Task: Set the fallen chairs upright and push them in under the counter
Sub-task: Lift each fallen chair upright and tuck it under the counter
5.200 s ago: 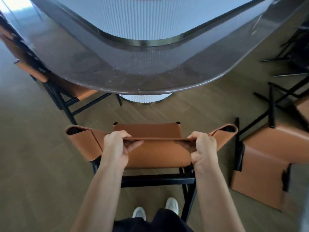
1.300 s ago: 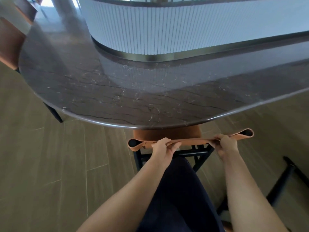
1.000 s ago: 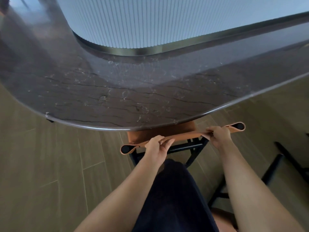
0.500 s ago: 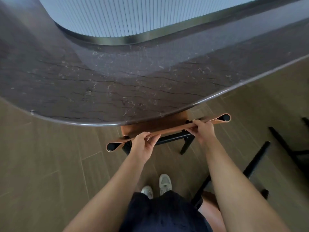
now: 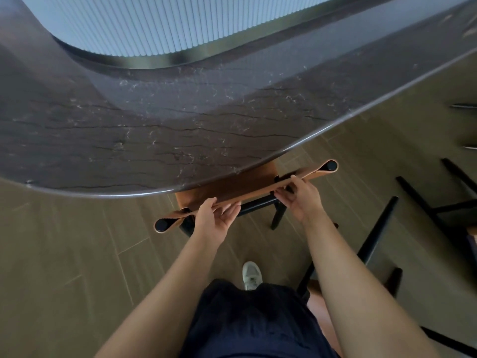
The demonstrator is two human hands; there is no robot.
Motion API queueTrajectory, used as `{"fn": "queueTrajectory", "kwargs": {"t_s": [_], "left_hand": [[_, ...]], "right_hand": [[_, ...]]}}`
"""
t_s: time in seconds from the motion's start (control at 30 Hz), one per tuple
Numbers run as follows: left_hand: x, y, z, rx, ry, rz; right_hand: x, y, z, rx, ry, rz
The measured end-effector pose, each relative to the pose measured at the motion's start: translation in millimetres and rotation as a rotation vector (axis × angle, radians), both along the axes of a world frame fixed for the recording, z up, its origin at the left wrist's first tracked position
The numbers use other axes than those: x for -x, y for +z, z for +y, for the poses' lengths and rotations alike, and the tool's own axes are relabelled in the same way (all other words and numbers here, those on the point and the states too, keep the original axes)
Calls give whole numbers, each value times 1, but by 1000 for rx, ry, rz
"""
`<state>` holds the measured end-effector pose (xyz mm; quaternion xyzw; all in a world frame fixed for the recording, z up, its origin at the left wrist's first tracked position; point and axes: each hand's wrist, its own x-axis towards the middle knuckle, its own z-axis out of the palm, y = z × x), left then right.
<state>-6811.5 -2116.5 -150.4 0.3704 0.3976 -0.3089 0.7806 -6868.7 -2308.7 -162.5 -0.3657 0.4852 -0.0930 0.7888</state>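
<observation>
The person is leaning both bare arms forward and down toward the dark veined table (image 5: 154,140), and the upright tan chair (image 5: 227,188) is sitting with its seat mostly tucked beneath the table's curved edge, its backrest strap (image 5: 258,194) just outside it. The left hand (image 5: 214,218) is pinching the strap near its left end, thumb over the top and fingers lying loosely extended, while the right hand (image 5: 302,197) is gripping it near the right end with fingers curled over. A fallen chair (image 5: 376,228) is lying tipped on the floor (image 5: 77,254) beside the right forearm.
</observation>
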Motion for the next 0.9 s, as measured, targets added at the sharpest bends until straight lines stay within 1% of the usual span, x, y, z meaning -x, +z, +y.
{"fn": "queueTrajectory", "kwargs": {"t_s": [0.1,0.17,0.33,0.47,0.53,0.67,0.83,0.9], "left_hand": [[0,3,7,-23,-110,3],[1,4,14,-64,-244,-21],[1,17,35,-44,-553,-140],[5,26,60,-58,-749,-284],[9,31,68,-57,-803,-360],[20,47,78,6,-904,-467],[45,60,82,61,-958,-553],[60,62,86,71,-1007,-630]], "right_hand": [[10,7,14,16,-62,-22],[18,13,28,17,-134,-57],[42,32,78,22,-290,-161],[65,49,123,56,-368,-220],[77,60,139,83,-393,-227],[107,73,169,149,-474,-242],[146,77,197,189,-541,-233],[165,76,207,191,-584,-238]]}}
